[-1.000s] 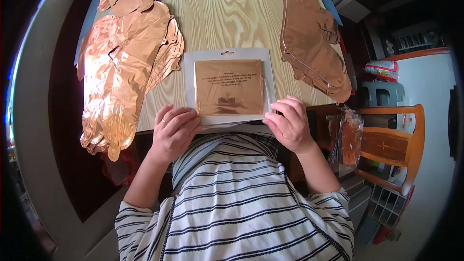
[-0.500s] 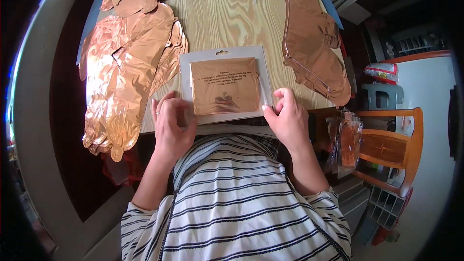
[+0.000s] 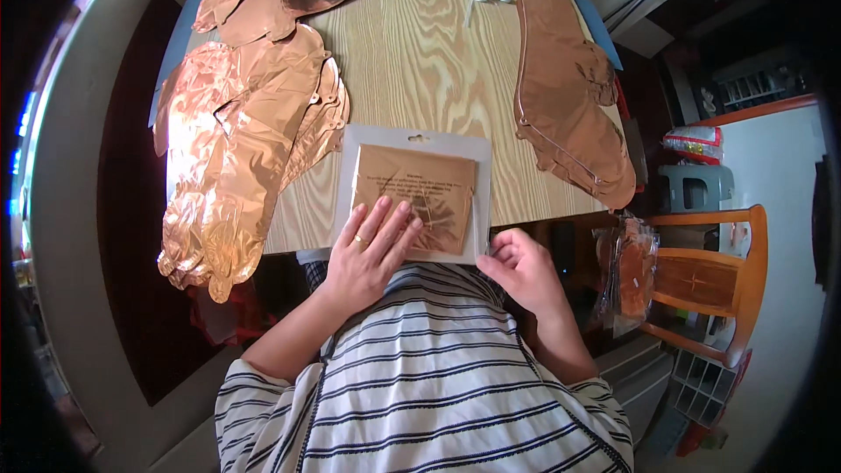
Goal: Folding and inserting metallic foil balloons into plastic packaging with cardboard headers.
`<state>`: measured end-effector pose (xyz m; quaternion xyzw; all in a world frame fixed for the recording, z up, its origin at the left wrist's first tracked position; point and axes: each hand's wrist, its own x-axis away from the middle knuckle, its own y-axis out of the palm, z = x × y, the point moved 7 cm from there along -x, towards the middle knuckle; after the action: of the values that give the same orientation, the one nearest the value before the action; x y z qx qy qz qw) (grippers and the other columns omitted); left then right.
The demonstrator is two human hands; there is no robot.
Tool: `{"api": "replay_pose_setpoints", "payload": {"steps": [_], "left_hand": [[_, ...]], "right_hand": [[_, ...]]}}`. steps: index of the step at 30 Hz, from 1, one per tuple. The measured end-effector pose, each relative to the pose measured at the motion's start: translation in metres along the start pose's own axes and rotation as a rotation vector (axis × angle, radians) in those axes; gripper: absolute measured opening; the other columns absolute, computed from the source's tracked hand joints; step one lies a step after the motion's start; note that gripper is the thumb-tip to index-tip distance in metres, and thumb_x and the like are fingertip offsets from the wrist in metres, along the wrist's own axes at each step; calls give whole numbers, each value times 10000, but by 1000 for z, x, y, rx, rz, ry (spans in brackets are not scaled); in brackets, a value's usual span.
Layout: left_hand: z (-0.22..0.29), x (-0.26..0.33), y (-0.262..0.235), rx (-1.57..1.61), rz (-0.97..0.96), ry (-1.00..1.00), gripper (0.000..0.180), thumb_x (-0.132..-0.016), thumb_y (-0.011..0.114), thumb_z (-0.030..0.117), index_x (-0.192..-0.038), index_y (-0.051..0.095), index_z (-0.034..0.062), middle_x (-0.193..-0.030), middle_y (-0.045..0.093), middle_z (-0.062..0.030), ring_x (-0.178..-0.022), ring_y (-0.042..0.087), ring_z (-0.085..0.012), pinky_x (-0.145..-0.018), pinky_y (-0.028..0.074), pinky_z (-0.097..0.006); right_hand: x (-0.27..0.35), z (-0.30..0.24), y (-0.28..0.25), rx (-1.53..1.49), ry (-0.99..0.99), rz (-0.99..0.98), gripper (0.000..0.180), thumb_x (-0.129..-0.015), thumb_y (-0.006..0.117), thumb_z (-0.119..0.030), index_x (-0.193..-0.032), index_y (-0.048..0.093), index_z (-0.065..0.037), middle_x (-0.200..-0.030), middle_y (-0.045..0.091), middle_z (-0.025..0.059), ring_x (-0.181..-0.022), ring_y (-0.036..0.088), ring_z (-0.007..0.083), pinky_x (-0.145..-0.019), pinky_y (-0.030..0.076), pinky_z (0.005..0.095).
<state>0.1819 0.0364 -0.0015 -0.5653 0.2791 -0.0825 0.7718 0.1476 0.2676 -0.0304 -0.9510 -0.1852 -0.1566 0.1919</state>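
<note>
One flat packet (image 3: 412, 201), copper foil inside

Left hand (image 3: 366, 250) flat, fingers spread; right hand (image 3: 522, 270) loosely curled alongside.

Head view, straight down, close

Setting: a home room, likely a dining area. Evidence: light pine-grain table (image 3: 420, 61) at 12 o'clock; orange wooden chair (image 3: 714, 276) at 3 o'clock; grey plastic stool (image 3: 696, 186) beside it; household clutter against white wall, 2 o'clock.
</note>
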Motion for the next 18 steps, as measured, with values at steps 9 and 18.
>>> {"api": "replay_pose_setpoints", "payload": {"steps": [9, 18], "left_hand": [[6, -5, -32, 26, 198, 182, 392, -878, 640, 134, -1265, 653, 67, -1304, 650, -158, -1239, 605, -395, -1074, 438, -521], [-54, -34, -47, 1126, 214, -162, 1034, -740, 593, -36, -1590, 4, -25, -1617, 185, -245, -1521, 195, -341, -1218, 183, -456]], "right_hand": [[8, -30, 0, -632, -71, -399, 213, -999, 624, -97, -1166, 610, 34, -964, 723, 78, -803, 698, 130, -749, 583, 268], [-3, -95, -76, 280, -554, 88, 169, -934, 677, -57, -1092, 671, 2, -880, 726, 98, -782, 670, 148, -724, 516, 285]]}}
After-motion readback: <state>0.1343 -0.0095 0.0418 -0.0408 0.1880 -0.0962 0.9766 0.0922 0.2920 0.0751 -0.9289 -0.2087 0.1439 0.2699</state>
